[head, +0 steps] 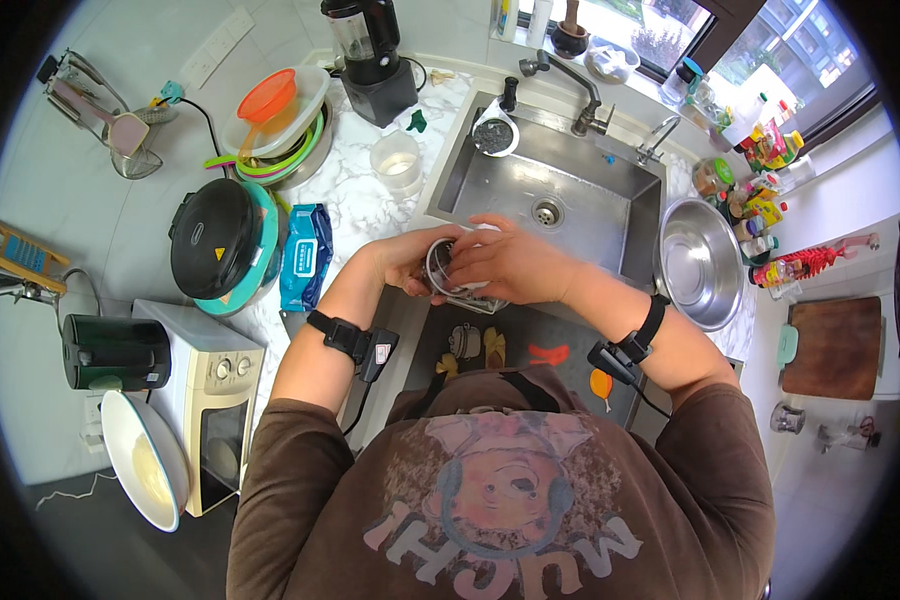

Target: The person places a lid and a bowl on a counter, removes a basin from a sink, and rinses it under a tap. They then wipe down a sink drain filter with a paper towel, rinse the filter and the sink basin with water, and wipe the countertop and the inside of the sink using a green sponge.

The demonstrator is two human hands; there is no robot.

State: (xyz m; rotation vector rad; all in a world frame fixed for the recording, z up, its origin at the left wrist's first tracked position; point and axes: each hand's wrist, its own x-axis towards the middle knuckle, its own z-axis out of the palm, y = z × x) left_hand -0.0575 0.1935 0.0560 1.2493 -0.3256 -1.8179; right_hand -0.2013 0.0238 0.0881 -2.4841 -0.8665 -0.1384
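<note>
Both of my hands are together at the front left edge of the stainless steel sink. My left hand grips a clear, rimmed container from its left side. Over its right side lies my right hand, fingers spread across it, with something white partly showing beneath them. What the white thing is, I cannot tell. A clear edge or tray-like part shows just under the hands. In the sink's back left corner sits a white strainer with a dark mesh and a black handle.
A translucent cup, a blue wipes pack and a black blender stand left of the sink. Stacked bowls and colanders are farther left. The faucet rises behind the basin; a steel bowl sits at its right.
</note>
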